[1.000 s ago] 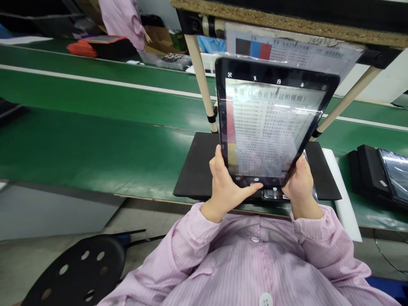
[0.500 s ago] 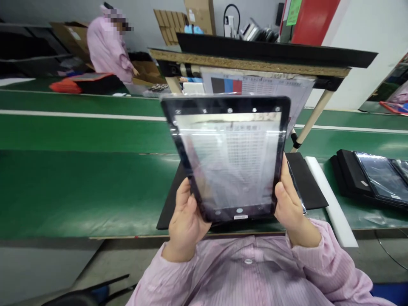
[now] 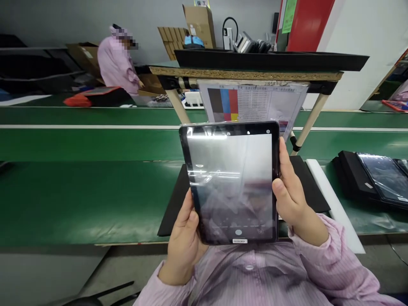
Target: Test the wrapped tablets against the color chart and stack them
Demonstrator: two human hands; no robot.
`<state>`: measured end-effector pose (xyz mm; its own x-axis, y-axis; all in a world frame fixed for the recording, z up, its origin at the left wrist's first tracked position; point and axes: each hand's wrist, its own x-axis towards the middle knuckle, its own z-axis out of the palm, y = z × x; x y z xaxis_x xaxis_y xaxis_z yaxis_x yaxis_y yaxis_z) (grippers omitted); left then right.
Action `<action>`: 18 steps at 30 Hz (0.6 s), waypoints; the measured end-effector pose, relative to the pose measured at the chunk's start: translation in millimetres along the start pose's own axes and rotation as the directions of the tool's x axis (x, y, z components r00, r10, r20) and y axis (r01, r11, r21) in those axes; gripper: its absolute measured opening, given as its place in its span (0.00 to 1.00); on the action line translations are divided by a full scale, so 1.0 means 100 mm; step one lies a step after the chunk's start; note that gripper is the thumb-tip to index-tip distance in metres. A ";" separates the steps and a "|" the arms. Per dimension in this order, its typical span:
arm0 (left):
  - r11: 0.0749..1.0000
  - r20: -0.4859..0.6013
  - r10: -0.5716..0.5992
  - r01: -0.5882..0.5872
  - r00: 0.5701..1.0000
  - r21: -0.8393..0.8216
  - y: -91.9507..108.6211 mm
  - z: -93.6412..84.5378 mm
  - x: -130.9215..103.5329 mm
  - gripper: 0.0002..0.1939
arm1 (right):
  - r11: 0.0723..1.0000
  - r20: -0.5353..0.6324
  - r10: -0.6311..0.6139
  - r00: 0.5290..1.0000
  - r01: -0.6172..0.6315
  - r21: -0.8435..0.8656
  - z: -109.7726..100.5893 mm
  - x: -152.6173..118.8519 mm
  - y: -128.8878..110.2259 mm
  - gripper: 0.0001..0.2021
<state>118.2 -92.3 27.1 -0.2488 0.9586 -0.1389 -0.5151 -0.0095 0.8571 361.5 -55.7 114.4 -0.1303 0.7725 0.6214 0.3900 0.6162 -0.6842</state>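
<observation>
A black-framed tablet is held up in front of me, its screen lit with a blurred camera view and a round shutter button near the bottom. My left hand grips its lower left edge, thumb at the front. On the right edge, my right hand is closed round the frame, with the thumb by the screen and the other fingers partly hidden behind. Beneath the tablet lies a black mat on the green bench. Behind it, a printed sheet with colour blocks hangs from the shelf.
A wooden-edged shelf on pale posts stands over the bench. To the right are a white foam strip and several dark tablets on black padding. A co-worker in pink stands at the far left near cardboard boxes.
The tablet has come down and closer to me, uncovering more of the printed sheet. Its screen has gone from showing a page of text to a blurred grey view. Both hands keep their hold.
</observation>
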 end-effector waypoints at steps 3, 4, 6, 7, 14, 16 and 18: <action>1.000 -0.054 0.019 -0.018 0.998 0.021 0.09 0.07 -0.06 0.31 | 0.997 0.013 0.031 0.999 -0.032 0.073 0.04 -0.02 0.11 0.38; 0.999 -0.077 0.012 -0.010 0.997 0.031 0.15 0.10 -0.08 0.33 | 0.992 0.030 0.049 0.998 -0.052 0.118 0.04 -0.03 0.15 0.39; 0.998 -0.107 -0.015 0.022 0.994 0.058 0.31 0.14 -0.10 0.36 | 0.971 0.024 0.118 0.993 -0.121 0.208 -0.03 -0.05 0.23 0.41; 0.996 -0.109 -0.040 0.048 0.993 0.073 0.40 0.15 -0.10 0.36 | 0.957 -0.007 0.177 0.984 -0.170 0.235 -0.09 -0.08 0.28 0.42; 0.954 -0.179 -0.165 0.203 0.970 0.220 0.65 -0.14 0.38 0.34 | 0.739 -0.202 0.673 0.712 -0.658 0.143 -0.85 -0.62 0.82 0.37; 0.921 -0.161 -0.116 0.167 0.980 0.351 0.60 -0.24 0.54 0.31 | 0.679 -0.172 0.734 0.657 -0.720 0.146 -0.99 -0.83 0.96 0.33; 0.816 -0.093 0.075 -0.008 0.993 0.578 0.55 -0.26 0.59 0.29 | 0.710 -0.194 0.704 0.683 -0.675 0.201 -1.07 -0.99 1.06 0.28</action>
<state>54.1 -44.0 53.4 -0.3622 0.9244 -0.1194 0.0555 0.1492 0.9872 513.5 -82.8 21.1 0.3626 0.9318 0.0165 0.1812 -0.0532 -0.9820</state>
